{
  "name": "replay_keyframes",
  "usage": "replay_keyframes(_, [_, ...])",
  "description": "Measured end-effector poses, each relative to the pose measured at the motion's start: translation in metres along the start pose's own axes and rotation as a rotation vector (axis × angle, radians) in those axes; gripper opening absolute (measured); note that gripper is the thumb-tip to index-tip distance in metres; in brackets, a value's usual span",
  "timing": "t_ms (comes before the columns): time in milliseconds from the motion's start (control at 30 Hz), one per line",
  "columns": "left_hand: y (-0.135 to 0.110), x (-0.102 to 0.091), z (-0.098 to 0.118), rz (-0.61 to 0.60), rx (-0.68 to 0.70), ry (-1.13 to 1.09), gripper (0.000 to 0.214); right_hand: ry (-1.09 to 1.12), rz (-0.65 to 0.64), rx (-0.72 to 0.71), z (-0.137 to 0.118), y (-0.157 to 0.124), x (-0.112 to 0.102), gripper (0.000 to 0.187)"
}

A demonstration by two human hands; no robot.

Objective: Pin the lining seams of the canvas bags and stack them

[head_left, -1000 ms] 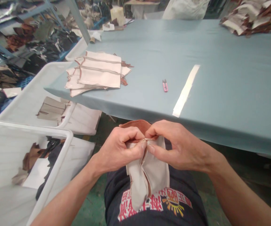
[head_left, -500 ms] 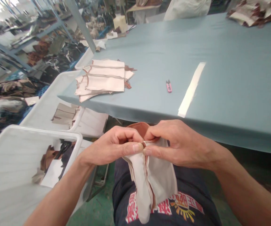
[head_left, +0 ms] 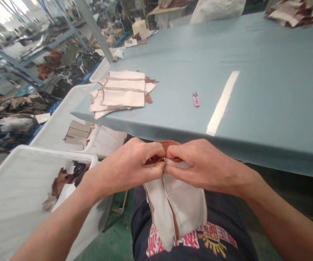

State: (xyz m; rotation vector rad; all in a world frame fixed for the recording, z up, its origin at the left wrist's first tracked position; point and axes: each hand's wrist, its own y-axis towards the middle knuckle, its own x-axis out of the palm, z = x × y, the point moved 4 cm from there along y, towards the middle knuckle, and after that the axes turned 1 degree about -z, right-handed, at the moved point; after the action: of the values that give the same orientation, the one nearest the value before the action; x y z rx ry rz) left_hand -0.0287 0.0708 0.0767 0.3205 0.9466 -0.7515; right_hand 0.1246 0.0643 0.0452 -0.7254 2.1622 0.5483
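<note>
Softly, evenly lit over the tabletop point(head_left: 270, 87) beyond the fingers point(head_left: 179, 173), with pale sheen toward its far side. Blown nearly white far off, up and left of the fingers. Sunk in deep shadow under the tabletop, to their right. Hazy and smeared across heaped cloth point(head_left: 20, 105) well left of them; stretched wide along the forearms point(head_left: 278, 214) behind.

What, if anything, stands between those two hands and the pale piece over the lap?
Nothing visible does: the left hand and the right hand both pinch the pale piece directly, close together at the top of its seam.
</note>
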Motion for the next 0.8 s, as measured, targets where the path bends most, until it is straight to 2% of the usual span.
replay_keyframes(67, [0.001, 0.002, 0.001, 0.011, 0.034, 0.019, 0.014, 0.026, -0.005, 0.03, 0.002, 0.001, 0.0, 0.023])
replay_keyframes(167, [0.0, 0.005, 0.004, 0.095, 0.089, 0.037, 0.016, 0.073, -0.032, 0.04, 0.0, 0.001, -0.001, 0.013])
replay_keyframes(300, [-0.003, 0.009, 0.001, 0.181, 0.094, -0.061, 0.019, 0.142, 0.004, 0.01, 0.0, 0.0, 0.001, 0.018])
replay_keyframes(400, [-0.004, 0.009, -0.007, 0.092, 0.057, -0.202, 0.02, 0.246, 0.006, 0.015, 0.006, -0.002, 0.008, 0.026])
replay_keyframes(567, [-0.004, 0.003, -0.02, -0.112, 0.082, -0.299, 0.015, 0.422, -0.106, 0.089, 0.016, -0.003, 0.021, 0.021])
replay_keyframes(667, [-0.003, 0.001, -0.026, -0.147, 0.068, -0.284, 0.012, 0.413, -0.129, 0.116, 0.017, -0.001, 0.022, 0.02])
replay_keyframes(800, [-0.001, 0.003, -0.027, -0.127, 0.069, -0.285, 0.013, 0.35, -0.141, 0.14, 0.014, 0.003, 0.022, 0.022])
